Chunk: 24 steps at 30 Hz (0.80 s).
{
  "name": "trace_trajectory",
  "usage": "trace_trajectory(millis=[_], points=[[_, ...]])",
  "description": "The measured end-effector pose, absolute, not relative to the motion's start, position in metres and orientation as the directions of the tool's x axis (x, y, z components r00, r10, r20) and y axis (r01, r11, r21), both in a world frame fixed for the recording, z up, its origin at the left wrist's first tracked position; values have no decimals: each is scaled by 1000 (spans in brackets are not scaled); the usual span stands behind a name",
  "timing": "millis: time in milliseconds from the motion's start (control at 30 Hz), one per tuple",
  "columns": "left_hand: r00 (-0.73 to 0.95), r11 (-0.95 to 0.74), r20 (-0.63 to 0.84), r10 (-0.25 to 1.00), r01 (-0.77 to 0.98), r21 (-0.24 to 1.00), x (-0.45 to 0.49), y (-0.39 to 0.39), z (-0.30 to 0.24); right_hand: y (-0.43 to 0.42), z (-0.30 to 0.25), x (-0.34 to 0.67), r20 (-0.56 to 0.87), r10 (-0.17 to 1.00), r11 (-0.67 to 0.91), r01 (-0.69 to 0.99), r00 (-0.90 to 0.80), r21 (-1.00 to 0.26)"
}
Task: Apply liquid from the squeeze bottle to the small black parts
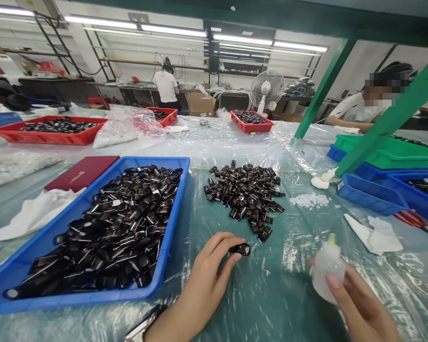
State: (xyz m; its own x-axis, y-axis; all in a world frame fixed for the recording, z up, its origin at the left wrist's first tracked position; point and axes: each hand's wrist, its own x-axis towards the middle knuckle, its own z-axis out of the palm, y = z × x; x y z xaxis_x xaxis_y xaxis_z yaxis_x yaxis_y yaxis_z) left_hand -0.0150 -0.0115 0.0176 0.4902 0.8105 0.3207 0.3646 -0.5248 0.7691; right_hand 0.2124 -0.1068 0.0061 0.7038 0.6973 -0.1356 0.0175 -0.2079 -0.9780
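Between the thumb and fingers of my left hand (212, 266) is a small black plastic piece (243, 249), its pale-marked end facing up. My right hand (364, 304) is closed round a translucent squeeze bottle (328, 270) with a yellowish nozzle, held upright above the table. Just beyond my left hand lies a loose pile of similar small black pieces (244, 190). Tiny white bits (310, 200) are heaped to the right of that pile. On the left, a blue tray (174, 223) holds a great many black pieces.
A dark red box (82, 172) and white cloth (32, 213) lie left of the tray. At right are a small blue bin (373, 194), red-handled pliers (413, 218), crumpled white paper (376, 235) and a slanting green post (388, 118). Red trays (251, 127) stand farther back; two people work beyond.
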Motion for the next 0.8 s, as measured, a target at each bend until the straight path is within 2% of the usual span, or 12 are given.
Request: trace_trajectory(millis=[100, 167, 233, 333, 400, 433, 533, 633, 700, 800], points=[[513, -527, 321, 796, 325, 785, -15, -15, 18, -90, -11, 236, 25, 791, -93, 161, 611, -983], [515, -533, 330, 791, 314, 786, -15, -16, 18, -83, -23, 246, 76, 805, -90, 248, 589, -965], [517, -542, 341, 785, 307, 783, -15, -16, 16, -84, -30, 246, 133, 759, -91, 306, 637, -948], [529, -549, 346, 775, 293, 783, -15, -16, 14, -98, -31, 229, 252, 618, -112, 401, 745, -909], [537, -555, 349, 768, 286, 781, -14, -16, 13, -107, -28, 211, 301, 601, -149, 475, 740, -867], [541, -563, 355, 762, 284, 776, -13, -17, 13, -110, -26, 201, 302, 651, -160, 515, 697, -842], [568, -606, 383, 728, 272, 747, -11, -18, 14, -108, -23, 182, 305, 859, -29, 634, 411, -773], [592, -638, 389, 706, 292, 713, -11, -19, 15, -97, -24, 179, 264, 955, 79, 747, 133, -660], [597, -651, 390, 701, 314, 691, -12, -19, 15, -91, -25, 184, 257, 965, 115, 784, 58, -610], [608, -671, 393, 690, 332, 663, -12, -21, 14, -90, -24, 189, 251, 964, 99, 754, 89, -649]])
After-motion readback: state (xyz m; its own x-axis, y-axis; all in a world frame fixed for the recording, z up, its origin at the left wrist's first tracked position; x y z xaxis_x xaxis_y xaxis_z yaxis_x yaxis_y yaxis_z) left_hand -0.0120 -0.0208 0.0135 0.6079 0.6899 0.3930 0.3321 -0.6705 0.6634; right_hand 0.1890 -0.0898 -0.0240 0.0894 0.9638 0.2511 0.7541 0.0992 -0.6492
